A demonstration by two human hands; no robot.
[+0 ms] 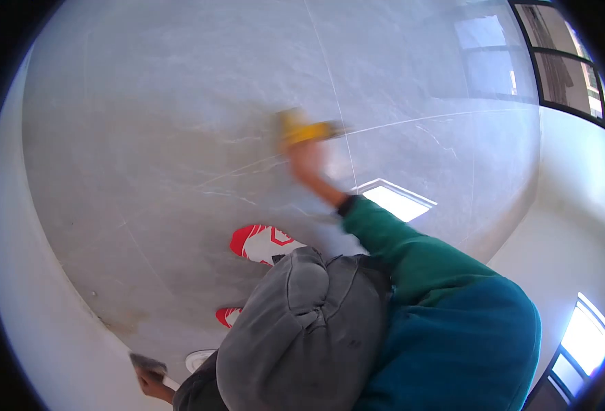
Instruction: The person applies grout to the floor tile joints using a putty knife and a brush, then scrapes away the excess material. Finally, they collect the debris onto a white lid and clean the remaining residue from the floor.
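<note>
Grey trouser knee (302, 335) nearest us, our right hand (307, 161) grips the yellow cloth (301, 130) flat on the marble floor (145, 137), left hand (150, 380) grips something grey, so we should wipe with steady pressure

— What lies below me?
— A glossy grey marble-look floor (179, 137), its thin tile joints crossing at angles, with a bright window reflection (395, 201) on it.
— And at the edges?
— My red-and-white shoe (261, 243), a white wall (35, 342) — and dark-framed windows (562, 68) upper right.
</note>
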